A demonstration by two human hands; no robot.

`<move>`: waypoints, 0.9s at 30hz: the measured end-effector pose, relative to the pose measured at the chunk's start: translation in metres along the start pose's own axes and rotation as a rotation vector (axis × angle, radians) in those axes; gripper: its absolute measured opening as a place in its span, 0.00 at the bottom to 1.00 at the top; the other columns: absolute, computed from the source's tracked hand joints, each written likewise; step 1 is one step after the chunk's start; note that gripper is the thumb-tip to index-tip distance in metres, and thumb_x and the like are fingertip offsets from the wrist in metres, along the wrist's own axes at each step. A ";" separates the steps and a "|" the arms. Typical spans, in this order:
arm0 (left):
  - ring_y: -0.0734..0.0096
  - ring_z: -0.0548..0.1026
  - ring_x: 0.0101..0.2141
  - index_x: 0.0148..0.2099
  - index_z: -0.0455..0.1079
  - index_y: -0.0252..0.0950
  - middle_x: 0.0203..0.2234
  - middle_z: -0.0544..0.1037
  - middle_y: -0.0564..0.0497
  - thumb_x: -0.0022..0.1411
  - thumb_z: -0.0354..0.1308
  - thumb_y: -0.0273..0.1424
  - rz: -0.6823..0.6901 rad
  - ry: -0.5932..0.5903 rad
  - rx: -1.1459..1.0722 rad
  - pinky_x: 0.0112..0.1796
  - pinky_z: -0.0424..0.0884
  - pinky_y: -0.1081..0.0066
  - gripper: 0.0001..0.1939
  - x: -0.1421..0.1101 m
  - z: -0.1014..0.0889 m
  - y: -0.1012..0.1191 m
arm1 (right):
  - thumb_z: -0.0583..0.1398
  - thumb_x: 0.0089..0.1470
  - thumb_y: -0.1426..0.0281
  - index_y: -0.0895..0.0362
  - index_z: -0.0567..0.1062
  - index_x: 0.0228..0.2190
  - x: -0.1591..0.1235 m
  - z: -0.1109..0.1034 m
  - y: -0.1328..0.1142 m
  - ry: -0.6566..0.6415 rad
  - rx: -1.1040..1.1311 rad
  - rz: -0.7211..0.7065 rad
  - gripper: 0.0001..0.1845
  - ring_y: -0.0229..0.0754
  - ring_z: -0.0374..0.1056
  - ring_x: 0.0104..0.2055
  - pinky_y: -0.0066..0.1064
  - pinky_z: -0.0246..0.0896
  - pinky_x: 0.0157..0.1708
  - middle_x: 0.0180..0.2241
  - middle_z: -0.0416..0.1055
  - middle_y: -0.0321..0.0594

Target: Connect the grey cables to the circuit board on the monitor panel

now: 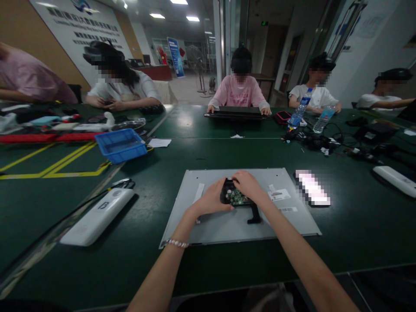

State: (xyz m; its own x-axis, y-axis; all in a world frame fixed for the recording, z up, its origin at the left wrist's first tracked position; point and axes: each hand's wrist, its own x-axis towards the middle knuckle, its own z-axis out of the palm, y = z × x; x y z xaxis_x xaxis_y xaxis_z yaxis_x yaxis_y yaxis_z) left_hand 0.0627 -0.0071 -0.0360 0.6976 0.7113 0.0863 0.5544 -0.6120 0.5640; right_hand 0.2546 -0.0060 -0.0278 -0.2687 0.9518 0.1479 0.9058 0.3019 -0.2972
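A green circuit board (238, 198) sits in a small black housing, with a black bracket-like arm (254, 214) below its right side. My left hand (211, 198) grips the housing's left side, thumb along the lower edge and fingers at the top. My right hand (249, 185) curls over its upper right edge, with some fingertips hidden. Beneath both hands lies a flat grey metal panel (221, 232) with white labels and tape strips. Whether the housing rests on the panel or is slightly lifted, I cannot tell.
A lit phone (312, 188) lies right of the panel. White power banks lie at left (99, 216) and far right (394, 181). A blue tray (121, 145) stands back left. Bottles (300, 108) and cables (312, 141) sit back right. Several people sit across the green table (143, 264).
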 end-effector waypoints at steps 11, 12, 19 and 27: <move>0.44 0.52 0.61 0.66 0.38 0.35 0.62 0.52 0.36 0.43 0.64 0.47 0.009 0.007 -0.009 0.58 0.51 0.49 0.56 0.001 0.002 -0.003 | 0.53 0.56 0.73 0.59 0.75 0.43 -0.003 -0.002 0.000 0.057 0.041 0.001 0.15 0.43 0.64 0.48 0.30 0.55 0.50 0.43 0.71 0.46; 0.44 0.51 0.61 0.66 0.38 0.35 0.62 0.51 0.36 0.43 0.64 0.47 0.004 0.005 -0.008 0.58 0.51 0.48 0.56 0.001 0.001 -0.003 | 0.53 0.56 0.73 0.59 0.74 0.43 -0.005 -0.004 0.001 0.067 0.047 0.001 0.15 0.43 0.64 0.48 0.30 0.55 0.49 0.43 0.71 0.46; 0.45 0.51 0.61 0.67 0.36 0.34 0.63 0.49 0.35 0.45 0.63 0.47 -0.003 -0.025 -0.014 0.58 0.50 0.49 0.56 -0.001 -0.004 0.003 | 0.55 0.53 0.73 0.58 0.74 0.44 -0.051 -0.032 0.059 0.096 0.093 0.106 0.16 0.44 0.64 0.49 0.33 0.55 0.52 0.45 0.71 0.46; 0.47 0.48 0.62 0.67 0.33 0.36 0.64 0.46 0.37 0.49 0.61 0.48 0.003 -0.029 -0.010 0.59 0.49 0.49 0.54 -0.001 -0.005 0.005 | 0.61 0.48 0.65 0.60 0.75 0.41 -0.100 -0.023 0.117 0.153 0.153 0.393 0.18 0.47 0.69 0.41 0.35 0.61 0.43 0.42 0.71 0.51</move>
State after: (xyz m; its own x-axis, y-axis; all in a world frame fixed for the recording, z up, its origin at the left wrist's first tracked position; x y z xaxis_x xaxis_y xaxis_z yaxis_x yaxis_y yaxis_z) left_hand 0.0622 -0.0093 -0.0288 0.7121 0.6992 0.0639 0.5480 -0.6104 0.5720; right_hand 0.3947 -0.0672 -0.0558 0.1478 0.9804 0.1303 0.8673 -0.0652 -0.4934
